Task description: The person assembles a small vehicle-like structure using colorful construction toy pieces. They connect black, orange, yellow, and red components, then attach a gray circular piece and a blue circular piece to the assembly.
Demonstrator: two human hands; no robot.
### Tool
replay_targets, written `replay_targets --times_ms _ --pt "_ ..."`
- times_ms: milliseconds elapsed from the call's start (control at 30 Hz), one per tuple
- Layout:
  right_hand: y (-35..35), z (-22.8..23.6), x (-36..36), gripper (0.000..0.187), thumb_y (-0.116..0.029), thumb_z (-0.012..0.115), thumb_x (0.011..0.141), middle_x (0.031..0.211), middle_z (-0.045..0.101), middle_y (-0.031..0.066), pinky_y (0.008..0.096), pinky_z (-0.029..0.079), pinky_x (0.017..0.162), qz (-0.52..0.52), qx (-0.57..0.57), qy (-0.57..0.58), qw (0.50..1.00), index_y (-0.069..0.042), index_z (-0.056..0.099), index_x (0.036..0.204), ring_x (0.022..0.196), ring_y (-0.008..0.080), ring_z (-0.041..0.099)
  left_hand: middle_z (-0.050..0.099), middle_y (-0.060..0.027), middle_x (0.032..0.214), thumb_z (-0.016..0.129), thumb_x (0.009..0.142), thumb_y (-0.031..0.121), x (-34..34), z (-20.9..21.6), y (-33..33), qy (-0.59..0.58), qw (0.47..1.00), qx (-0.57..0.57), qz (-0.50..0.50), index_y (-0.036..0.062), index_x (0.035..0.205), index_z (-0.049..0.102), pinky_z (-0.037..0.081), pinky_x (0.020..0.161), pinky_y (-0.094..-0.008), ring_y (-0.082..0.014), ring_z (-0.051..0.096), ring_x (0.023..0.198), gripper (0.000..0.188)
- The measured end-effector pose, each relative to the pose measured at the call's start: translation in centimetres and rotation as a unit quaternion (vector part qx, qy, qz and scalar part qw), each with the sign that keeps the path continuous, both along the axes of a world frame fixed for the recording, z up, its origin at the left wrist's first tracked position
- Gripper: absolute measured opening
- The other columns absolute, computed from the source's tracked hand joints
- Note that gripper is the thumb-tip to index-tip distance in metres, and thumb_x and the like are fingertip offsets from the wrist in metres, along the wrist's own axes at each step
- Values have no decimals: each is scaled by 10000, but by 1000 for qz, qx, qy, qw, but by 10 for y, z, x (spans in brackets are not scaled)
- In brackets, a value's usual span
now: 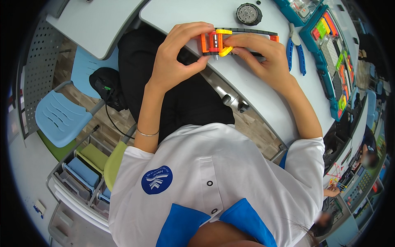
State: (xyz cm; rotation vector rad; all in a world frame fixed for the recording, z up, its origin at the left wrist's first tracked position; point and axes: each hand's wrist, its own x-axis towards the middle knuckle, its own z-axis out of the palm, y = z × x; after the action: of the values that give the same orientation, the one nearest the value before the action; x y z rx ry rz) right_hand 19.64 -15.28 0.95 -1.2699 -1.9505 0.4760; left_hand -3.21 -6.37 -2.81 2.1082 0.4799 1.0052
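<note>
Between my two hands, over the table's near edge, is a small assembly of plastic building pieces (214, 41) in orange, red and yellow, joined to long black beams (251, 31). My left hand (175, 53) curves around its left end, thumb below and fingers above, gripping it. With thumb and forefinger, my right hand (267, 53) pinches the curved yellow piece (226, 51) on the right of the assembly. A grey axle end sticks out underneath. My right fingers hide part of the lower black beam.
A black wheel with a grey hub (249, 14) stands on the white table (271, 94). Blue-handled pliers (295, 49) lie right of my right hand. Beyond them is a teal case (329, 88) of sorted colourful parts. Blue chairs (61, 117) stand at left. Other people sit far right.
</note>
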Motion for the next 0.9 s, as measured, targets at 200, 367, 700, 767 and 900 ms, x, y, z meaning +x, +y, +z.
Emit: replay_targets --times_ms 200,367,700,767,900 --pt "-1 -1 2 219 -9 756 813 1042 730 114 338 570 796 35 66 -29 997 -20 727 1029 906 269 713 682 -57 1241 750 662 -25 2 -3 -5 -37 999 15 21 92 1200 673 502 993 -358 -254 626 1157 556" --pt "-7 -2 3 243 -13 782 769 1048 712 117 337 576 761 56 132 -71 987 -17 710 1001 893 260 705 680 -64 1237 745 663 -66 3 -4 -14 -57 997 38 37 93 1170 676 494 1002 -366 -268 621 1168 536" --pt "-9 -4 4 257 -36 791 766 1067 711 119 330 587 731 49 150 -95 983 -11 703 1006 864 255 713 611 -169 1310 732 707 -149 2 -12 -15 -66 997 31 -5 24 1228 586 486 1064 -395 -312 574 1275 568" --pt "-9 -5 4 258 -38 787 773 1073 710 119 327 589 732 45 153 -101 982 -14 701 1015 865 255 715 596 -172 1326 723 716 -160 1 -11 -15 -61 998 19 -9 19 1243 576 485 1071 -389 -308 568 1283 575" --pt "-10 -5 5 251 -39 771 794 1086 708 109 318 589 734 42 159 -100 981 -25 690 1032 865 256 716 655 -93 1267 745 693 -101 5 -5 -21 -81 994 -61 28 69 1186 652 498 1025 -371 -287 609 1215 529"
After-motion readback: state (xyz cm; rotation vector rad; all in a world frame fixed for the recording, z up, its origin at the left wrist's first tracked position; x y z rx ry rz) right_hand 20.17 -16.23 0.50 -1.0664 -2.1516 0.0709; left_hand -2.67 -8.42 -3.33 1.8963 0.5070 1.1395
